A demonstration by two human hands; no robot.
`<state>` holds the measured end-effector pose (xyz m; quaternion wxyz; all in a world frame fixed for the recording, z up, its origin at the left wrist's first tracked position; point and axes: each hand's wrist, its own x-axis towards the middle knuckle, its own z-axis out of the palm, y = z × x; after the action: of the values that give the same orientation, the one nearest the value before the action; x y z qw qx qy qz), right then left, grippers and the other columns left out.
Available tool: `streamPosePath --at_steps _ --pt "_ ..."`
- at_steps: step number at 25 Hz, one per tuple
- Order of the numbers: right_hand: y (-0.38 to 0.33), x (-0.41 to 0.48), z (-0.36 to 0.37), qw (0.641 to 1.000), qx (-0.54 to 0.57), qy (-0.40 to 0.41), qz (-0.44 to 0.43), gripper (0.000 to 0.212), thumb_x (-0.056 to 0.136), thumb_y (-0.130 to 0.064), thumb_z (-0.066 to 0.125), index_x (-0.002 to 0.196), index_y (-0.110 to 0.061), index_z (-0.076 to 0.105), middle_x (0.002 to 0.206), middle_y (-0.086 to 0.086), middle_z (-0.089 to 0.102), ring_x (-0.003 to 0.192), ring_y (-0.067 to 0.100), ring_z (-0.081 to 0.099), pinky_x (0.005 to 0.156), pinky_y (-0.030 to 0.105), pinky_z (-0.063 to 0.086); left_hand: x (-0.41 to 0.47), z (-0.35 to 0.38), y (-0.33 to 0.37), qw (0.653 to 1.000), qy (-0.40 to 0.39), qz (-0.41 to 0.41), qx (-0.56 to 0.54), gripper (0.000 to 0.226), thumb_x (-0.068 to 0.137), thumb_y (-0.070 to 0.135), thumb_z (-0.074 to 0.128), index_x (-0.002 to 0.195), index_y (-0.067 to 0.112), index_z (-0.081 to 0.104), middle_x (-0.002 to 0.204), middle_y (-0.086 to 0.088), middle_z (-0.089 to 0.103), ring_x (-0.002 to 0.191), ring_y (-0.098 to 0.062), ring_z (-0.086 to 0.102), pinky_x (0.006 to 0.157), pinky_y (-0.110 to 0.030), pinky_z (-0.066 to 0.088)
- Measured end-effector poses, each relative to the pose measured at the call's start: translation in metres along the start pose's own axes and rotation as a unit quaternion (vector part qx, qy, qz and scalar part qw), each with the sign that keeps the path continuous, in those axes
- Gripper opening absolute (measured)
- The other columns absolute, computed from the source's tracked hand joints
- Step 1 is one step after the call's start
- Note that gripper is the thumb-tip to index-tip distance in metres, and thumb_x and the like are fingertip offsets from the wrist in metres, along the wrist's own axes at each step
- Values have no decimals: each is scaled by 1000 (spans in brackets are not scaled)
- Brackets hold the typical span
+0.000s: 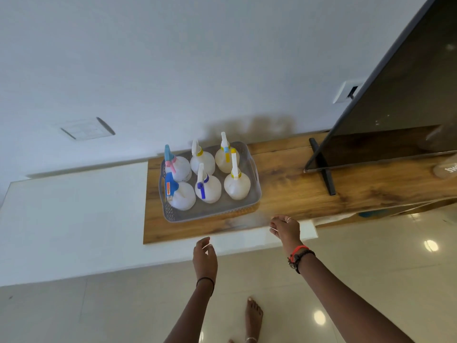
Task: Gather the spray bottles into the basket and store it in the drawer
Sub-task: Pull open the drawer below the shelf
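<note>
1. We see the left hand [204, 258] raised in front of the desk edge, fingers loosely curled and parted, with nothing in it; a thin dark band sits on its wrist.
2. The right hand [284, 227] reaches to the near edge of the wooden desk top [291, 191], fingers spread and bent, also holding nothing; red and dark bracelets circle its wrist. We cannot tell whether its fingertips touch the wood or hang just over it.
3. The grey basket [256, 194] stands on the desk just beyond both hands, up and to the left of the right hand, apart from either one.
4. Six spray bottles stand upright inside the basket in two rows: a pink-and-blue-headed bottle [179, 167], a bottle with a yellow collar [202, 160], a yellow-triggered bottle [226, 158], a blue-headed bottle [181, 195], a bottle with a dark blue trigger [207, 188] and another yellow-collared bottle [237, 185].
5. To the right, a dark screen [400, 100] on a black stand leans across the desk; its upper part is cut off by the frame.
6. A white surface [74, 219] adjoins the wood on the left; no drawer is visible to us.
7. A bare foot [253, 315] rests on the glossy tiled floor [371, 256] below.
</note>
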<state>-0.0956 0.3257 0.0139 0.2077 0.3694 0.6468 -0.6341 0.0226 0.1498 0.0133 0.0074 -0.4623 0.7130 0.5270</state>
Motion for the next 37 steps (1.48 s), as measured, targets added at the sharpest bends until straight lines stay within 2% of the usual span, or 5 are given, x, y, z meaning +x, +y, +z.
streamPosePath --at_steps 14,18,25,32,37 --pt "78 6 -80 993 -31 110 22 19 92 5 45 84 8 61 75 16 57 51 15 50 33 9 39 19 -86 -112 959 -47 107 259 33 93 4 47 126 4 50 135 -15 46 124 -33 46 106 -43 39" --pt "96 38 -85 990 -85 106 30 35 93 6 32 119 17 53 77 11 52 54 16 43 46 19 36 32 -86 -137 940 -47 116 318 40 92 5 49 131 3 44 139 -15 43 127 -34 43 107 -44 35" --pt "110 83 -84 990 -103 91 12 62 90 8 26 148 -12 27 97 5 46 58 14 37 59 26 36 60 -79 -172 935 -33 152 319 42 92 4 48 133 3 42 141 -15 42 127 -35 44 108 -45 35" --pt "126 119 -81 989 -118 95 2 78 83 12 31 150 -25 16 68 2 40 51 12 32 40 19 29 82 -72 -186 939 2 189 287 41 93 3 46 134 3 42 140 -15 43 129 -33 43 109 -44 35" --pt "123 135 -87 971 -224 84 -17 53 91 3 40 140 -15 31 70 1 36 57 9 35 54 21 32 90 -71 -187 938 13 202 282 40 94 3 45 134 3 42 139 -16 45 127 -34 45 108 -45 37"
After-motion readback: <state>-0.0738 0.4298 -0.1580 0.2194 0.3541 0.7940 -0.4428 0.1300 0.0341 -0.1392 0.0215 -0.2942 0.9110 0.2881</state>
